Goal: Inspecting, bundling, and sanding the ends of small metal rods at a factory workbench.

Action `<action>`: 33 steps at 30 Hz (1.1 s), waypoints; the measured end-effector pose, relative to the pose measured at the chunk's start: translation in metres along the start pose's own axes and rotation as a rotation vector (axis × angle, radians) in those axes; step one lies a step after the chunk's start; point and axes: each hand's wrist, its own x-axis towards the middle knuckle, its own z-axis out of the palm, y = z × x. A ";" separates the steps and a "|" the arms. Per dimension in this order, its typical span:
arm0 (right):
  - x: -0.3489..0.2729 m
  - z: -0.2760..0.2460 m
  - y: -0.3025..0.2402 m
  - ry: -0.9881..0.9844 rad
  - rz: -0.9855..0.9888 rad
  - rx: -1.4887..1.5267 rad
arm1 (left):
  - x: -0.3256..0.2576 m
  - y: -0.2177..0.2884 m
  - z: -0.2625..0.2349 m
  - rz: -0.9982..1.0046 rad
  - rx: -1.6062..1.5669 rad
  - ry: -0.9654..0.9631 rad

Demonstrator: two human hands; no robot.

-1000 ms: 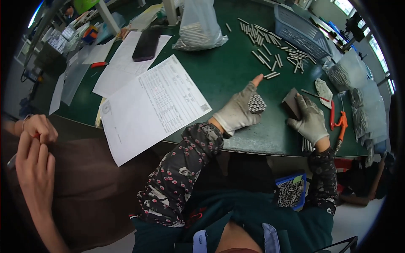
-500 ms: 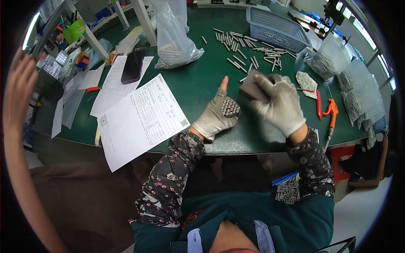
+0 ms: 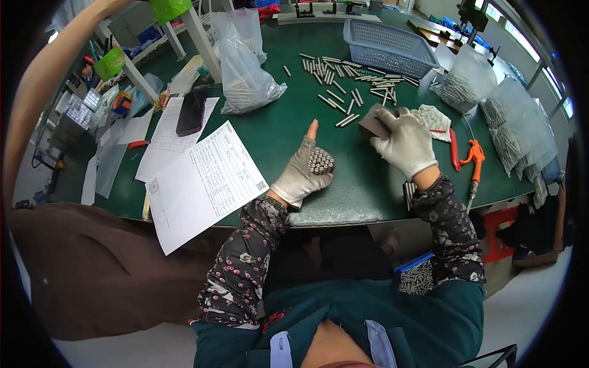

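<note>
My left hand (image 3: 300, 175), in a white glove with the thumb bare, is wrapped round a bundle of metal pins (image 3: 321, 161) whose round ends face up. To its right, my gloved right hand (image 3: 406, 140) grips a brown-grey block (image 3: 373, 122) from above, apart from the bundle. Loose metal pins (image 3: 356, 76) lie scattered on the green table (image 3: 362, 178) beyond both hands. Beside my right wrist, a few more pins (image 3: 409, 195) stand close together, partly behind the sleeve.
A blue basket (image 3: 392, 52) stands at the back. Plastic bags of pins (image 3: 512, 122) line the right, near an orange air gun (image 3: 475, 161) and red-handled tool (image 3: 454, 150). Printed sheets (image 3: 199, 184) and a phone (image 3: 192, 112) lie left. Another person's arm (image 3: 52, 61) reaches in at far left.
My right hand has drawn the block slightly away from the bundle, widening the gap. My left hand still holds the pins. The other person's arm at the left has swung up and inward.
</note>
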 end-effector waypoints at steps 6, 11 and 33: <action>-0.018 0.009 0.042 -0.094 0.112 -0.050 | 0.002 0.003 0.000 -0.024 -0.014 -0.014; -0.044 0.003 0.013 0.123 -0.095 0.019 | 0.003 0.000 0.000 -0.010 -0.075 -0.041; -0.042 0.060 -0.046 -0.184 0.034 0.900 | -0.005 -0.018 -0.001 0.156 0.718 0.069</action>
